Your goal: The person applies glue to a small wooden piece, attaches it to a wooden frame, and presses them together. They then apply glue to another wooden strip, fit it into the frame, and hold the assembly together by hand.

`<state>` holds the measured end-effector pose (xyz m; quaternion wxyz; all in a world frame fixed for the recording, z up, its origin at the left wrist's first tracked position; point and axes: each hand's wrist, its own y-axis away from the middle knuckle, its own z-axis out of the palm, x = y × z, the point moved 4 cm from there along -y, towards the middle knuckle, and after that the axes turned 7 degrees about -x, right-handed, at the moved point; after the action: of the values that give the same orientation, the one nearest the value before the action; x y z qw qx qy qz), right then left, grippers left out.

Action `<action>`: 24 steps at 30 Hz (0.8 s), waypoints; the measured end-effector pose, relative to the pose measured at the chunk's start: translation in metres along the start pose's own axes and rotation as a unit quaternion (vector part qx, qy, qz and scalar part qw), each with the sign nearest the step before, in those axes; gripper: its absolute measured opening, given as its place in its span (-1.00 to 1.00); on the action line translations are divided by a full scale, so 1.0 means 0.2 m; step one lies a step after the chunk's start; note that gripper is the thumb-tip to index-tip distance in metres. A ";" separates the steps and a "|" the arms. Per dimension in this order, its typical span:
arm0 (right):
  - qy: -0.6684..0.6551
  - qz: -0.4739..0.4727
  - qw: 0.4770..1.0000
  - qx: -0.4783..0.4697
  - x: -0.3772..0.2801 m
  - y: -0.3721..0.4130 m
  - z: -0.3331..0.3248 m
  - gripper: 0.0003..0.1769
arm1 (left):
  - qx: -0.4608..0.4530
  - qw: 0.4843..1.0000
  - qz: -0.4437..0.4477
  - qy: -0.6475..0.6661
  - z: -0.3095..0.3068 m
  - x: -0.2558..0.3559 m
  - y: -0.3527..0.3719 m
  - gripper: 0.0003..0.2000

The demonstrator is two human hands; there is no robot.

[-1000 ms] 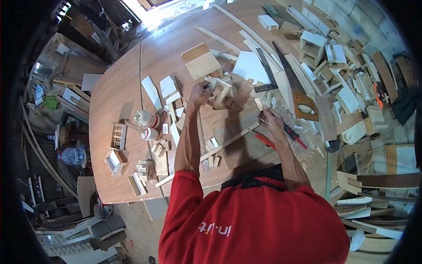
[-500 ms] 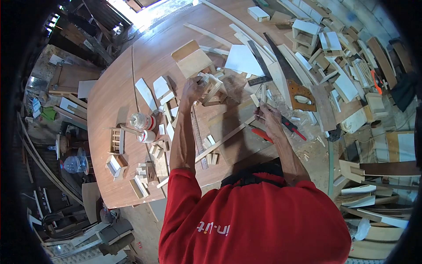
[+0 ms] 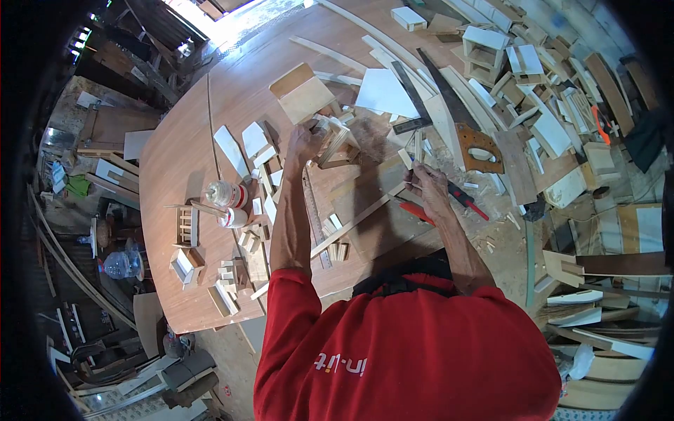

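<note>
My left hand (image 3: pixel 303 142) is closed at the left side of a small wooden frame (image 3: pixel 340 149) that stands on the worktable. Its fingertips grip the frame's upper edge and are partly hidden. Over the board to the right, my right hand (image 3: pixel 427 185) has its fingers pinched together. Whatever sits between them is too small to make out. Close to its fingertips lie short wood strips (image 3: pixel 418 146). A red-and-black tool (image 3: pixel 467 201) lies beside the right wrist, and a red handle (image 3: pixel 415 212) shows below the hand.
A handsaw (image 3: pixel 480 149) and a black-bladed square (image 3: pixel 413 92) lie beyond my right hand. Glue bottles (image 3: pixel 232 217), a miniature slatted wooden piece (image 3: pixel 185 226) and a ruler (image 3: pixel 317 221) are on the left. Wood offcuts (image 3: pixel 552 137) pile up at the right.
Both hands stay at nearly the same spots. The right fingers have shifted slightly, and the whole view has drifted a little.
</note>
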<state>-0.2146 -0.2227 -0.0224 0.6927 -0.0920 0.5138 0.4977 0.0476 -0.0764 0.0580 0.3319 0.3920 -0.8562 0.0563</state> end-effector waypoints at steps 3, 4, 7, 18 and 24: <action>0.001 0.001 1.000 0.000 0.00 0.00 0.00 -0.67 | 0.017 1.000 0.014 0.001 0.00 -0.01 0.00 -0.70; 0.002 0.005 1.000 0.001 0.00 0.00 0.00 -0.70 | 0.041 0.998 0.051 -0.015 0.00 -0.02 0.00 -0.70; 0.006 0.008 1.000 -0.001 0.01 0.00 0.00 -0.71 | 0.028 0.998 0.025 -0.048 0.02 -0.08 -0.05 -0.71; -0.042 0.024 0.998 -0.045 0.01 0.05 0.07 -0.71 | 0.138 0.942 0.131 0.275 0.28 0.27 0.38 -0.76; -0.157 0.042 0.976 -0.145 0.09 0.11 0.13 -0.70 | 0.017 0.885 0.108 0.453 0.55 0.43 0.54 -0.81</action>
<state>-0.2161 -0.1851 -0.0177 0.7228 -0.0909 0.3239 0.6037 -0.1275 -0.0967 0.0438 0.6688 0.2341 -0.6486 0.2780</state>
